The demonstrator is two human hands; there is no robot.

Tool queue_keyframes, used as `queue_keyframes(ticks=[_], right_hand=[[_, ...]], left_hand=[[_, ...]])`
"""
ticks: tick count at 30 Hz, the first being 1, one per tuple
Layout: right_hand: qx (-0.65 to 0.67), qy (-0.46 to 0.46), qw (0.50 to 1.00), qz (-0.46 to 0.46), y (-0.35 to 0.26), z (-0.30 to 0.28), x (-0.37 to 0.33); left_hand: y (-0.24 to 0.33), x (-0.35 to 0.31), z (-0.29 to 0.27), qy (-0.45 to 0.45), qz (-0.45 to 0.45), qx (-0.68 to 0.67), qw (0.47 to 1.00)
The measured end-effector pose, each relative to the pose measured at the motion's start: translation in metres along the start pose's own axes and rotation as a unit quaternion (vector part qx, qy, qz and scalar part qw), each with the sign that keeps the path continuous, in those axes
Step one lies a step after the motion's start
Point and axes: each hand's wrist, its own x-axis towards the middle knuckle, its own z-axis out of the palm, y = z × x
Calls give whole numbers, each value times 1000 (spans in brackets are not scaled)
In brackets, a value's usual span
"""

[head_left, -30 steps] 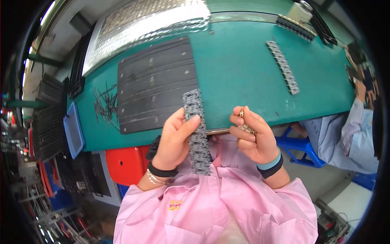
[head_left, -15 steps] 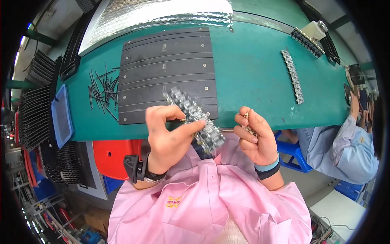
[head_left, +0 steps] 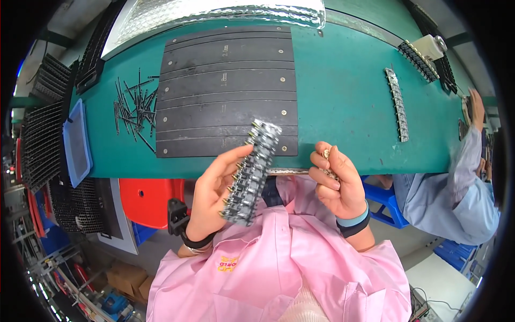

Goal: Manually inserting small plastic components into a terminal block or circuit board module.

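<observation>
My left hand (head_left: pixel 214 188) is closed on a strip of small electronic boards (head_left: pixel 251 174), dark and silvery, with gold-coloured pieces along its left edge. The strip stands tilted in front of my chest, its upper end over the near edge of a black grooved plate (head_left: pixel 225 91). At the right, my right hand (head_left: pixel 340 180) is curled around several small brass-coloured metal parts (head_left: pixel 326 154), one pinched between thumb and forefinger. The others are partly hidden by the fingers. On the green table (head_left: pixel 343 96) farther right lies a similar strip (head_left: pixel 397 104).
Thin black sticks (head_left: pixel 137 110) lie heaped left of the plate, beside a blue tray (head_left: pixel 78 142). A bubble-wrap-covered slab (head_left: pixel 214 16) borders the far side. Another strip (head_left: pixel 418 60) and a white bottle (head_left: pixel 431 47) stand far right. A co-worker in blue (head_left: pixel 456 198) sits at the right.
My left hand has turned the strip from leaning left to leaning right, so its gold-edged side now faces left. My right hand has stayed nearly still. The co-worker's arm has risen.
</observation>
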Motion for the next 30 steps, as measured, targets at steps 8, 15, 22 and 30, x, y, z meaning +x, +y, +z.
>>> queue_keyframes(ticks=[8,15,22,30], right_hand=[[-34,-26,999,6,3,1,-3],[-102,-49,993,-26,9,3,-5],[-246,-26,955,-163,20,8,-6],[-370,-6,870,-327,26,3,-9]], left_hand=[[15,9,1,-53,-76,-266,960],[7,25,30,-39,110,-95,989],[-1,43,49,-2,102,-108,989],[8,42,59,-36,61,-146,987]])
